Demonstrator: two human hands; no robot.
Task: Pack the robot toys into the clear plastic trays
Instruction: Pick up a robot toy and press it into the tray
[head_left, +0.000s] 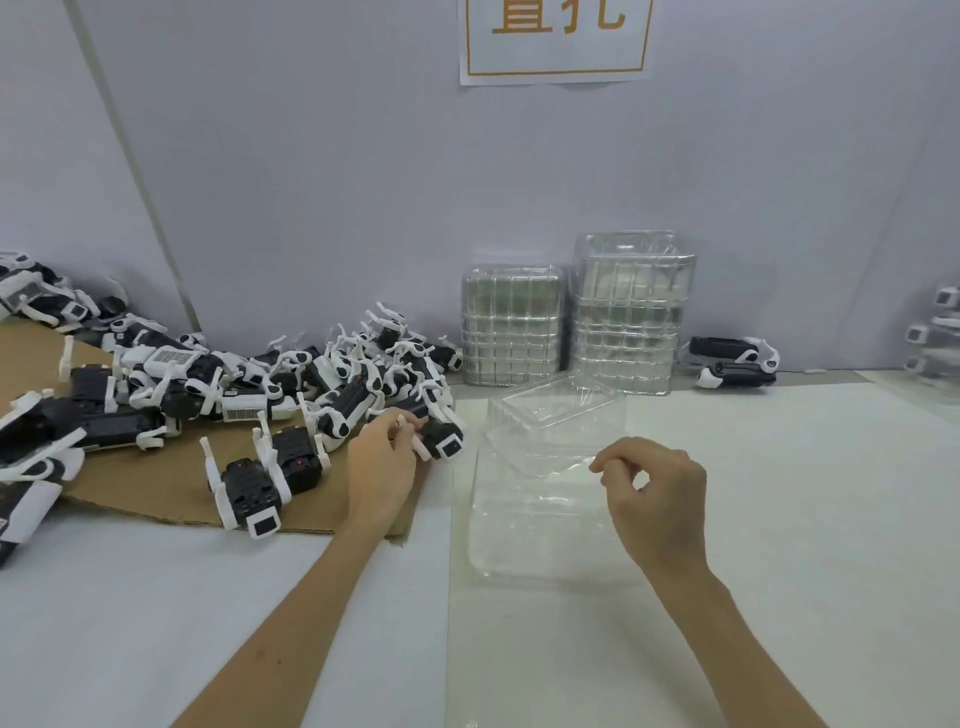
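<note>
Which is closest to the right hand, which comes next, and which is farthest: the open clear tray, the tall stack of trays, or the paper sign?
1. Open clear tray: just beneath the right hand, at the front of the table.
2. Tall stack of trays: farther back, standing against the wall.
3. Paper sign: farthest, high up on the wall.

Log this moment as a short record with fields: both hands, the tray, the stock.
left hand: grips a robot toy at the near edge of the toy pile
right hand: fingers curled over the open tray; a grip on the plastic cannot be told
open tray: no toy inside
toy pile: on cardboard, left
tray stacks: two, against the wall
</note>
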